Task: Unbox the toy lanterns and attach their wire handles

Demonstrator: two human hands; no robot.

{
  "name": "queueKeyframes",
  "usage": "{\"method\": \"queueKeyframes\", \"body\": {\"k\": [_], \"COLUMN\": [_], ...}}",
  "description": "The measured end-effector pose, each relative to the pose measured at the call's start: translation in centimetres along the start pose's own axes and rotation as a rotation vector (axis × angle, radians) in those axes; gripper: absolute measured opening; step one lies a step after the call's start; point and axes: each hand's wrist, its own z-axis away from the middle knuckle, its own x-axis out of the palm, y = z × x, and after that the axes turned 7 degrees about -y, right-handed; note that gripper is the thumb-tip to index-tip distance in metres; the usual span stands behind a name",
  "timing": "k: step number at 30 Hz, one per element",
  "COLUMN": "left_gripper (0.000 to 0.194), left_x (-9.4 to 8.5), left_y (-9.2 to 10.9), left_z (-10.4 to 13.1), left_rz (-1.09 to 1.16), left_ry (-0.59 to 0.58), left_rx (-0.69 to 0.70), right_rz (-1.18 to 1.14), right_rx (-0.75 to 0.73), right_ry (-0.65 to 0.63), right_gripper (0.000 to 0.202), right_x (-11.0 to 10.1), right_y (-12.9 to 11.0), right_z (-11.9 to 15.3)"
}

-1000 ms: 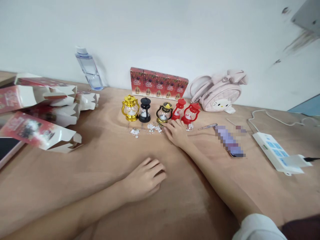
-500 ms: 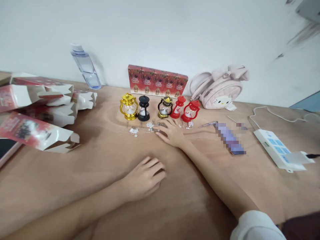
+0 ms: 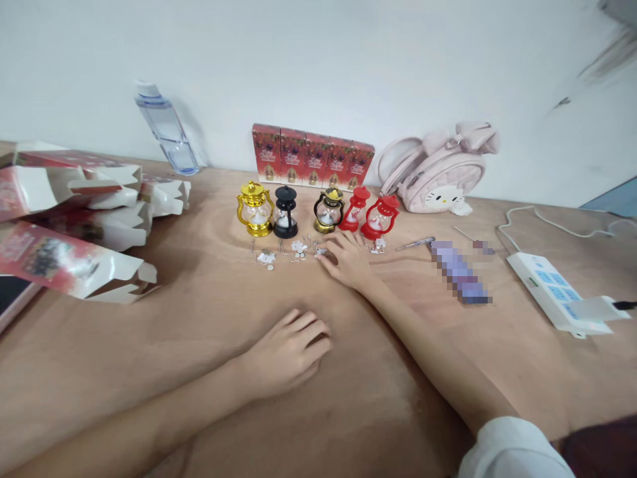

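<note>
On the left of the surface (image 3: 209, 285), red-and-white boxes (image 3: 54, 262) lie in a loose heap with their end flaps up. A clear bottle (image 3: 174, 139) leans beside them against the wall. Next stand a gold lantern (image 3: 257, 216) and, just beside it, a black lantern (image 3: 285, 212). In front of both lie small white pieces (image 3: 266, 257), with thin bent wires around them.

Nearer the person, the left hand (image 3: 291, 348) rests palm down, its fingers loosely curled and somewhat apart, with nothing visible in their hold. Farther back, red boxes (image 3: 304, 159) stand in a row against the wall, with a black-and-gold lantern (image 3: 328, 211) before them. The right hand (image 3: 348, 260) reaches in front of that lantern, fingers bent and slightly spread, tips down among the small pieces; whether they pinch one, I cannot tell.

Pieces this light are probably best handled with thumb and fingertip, low and slow, the wrist kept clear of the red lanterns (image 3: 381, 219) just behind. The left hand could steady a neighbouring wire, since these look liable to snag.

Farther right are a pink bag (image 3: 440, 176), a pen-like tool (image 3: 415, 243) and a power strip (image 3: 557, 292).
</note>
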Motion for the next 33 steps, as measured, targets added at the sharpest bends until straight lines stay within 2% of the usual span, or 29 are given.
{"method": "queueKeyframes", "body": {"k": [16,21,26,33], "left_gripper": [0.011,0.011,0.011,0.013], "left_x": [-0.03,0.02,-0.02,-0.07], "left_y": [0.09,-0.01,0.04,0.04], "left_z": [-0.04,-0.02,0.01,-0.04], "left_rz": [-0.005,-0.011,-0.006,-0.01], "left_ry": [-0.012,0.001,-0.003,-0.009], "left_rx": [0.001,0.007,0.004,0.009], "right_rz": [-0.042,-0.03,-0.021,-0.053], "right_rx": [0.151,0.103,0.009,0.019], "right_ry": [0.001,0.03,-0.008,-0.041], "right_gripper": [0.025,0.028,0.026,0.02], "right_x": [0.68,0.45,0.0,0.09], "right_y": [0.93,0.68,0.38,0.48], "right_z": [-0.72,-0.6,-0.29,-0.35]}}
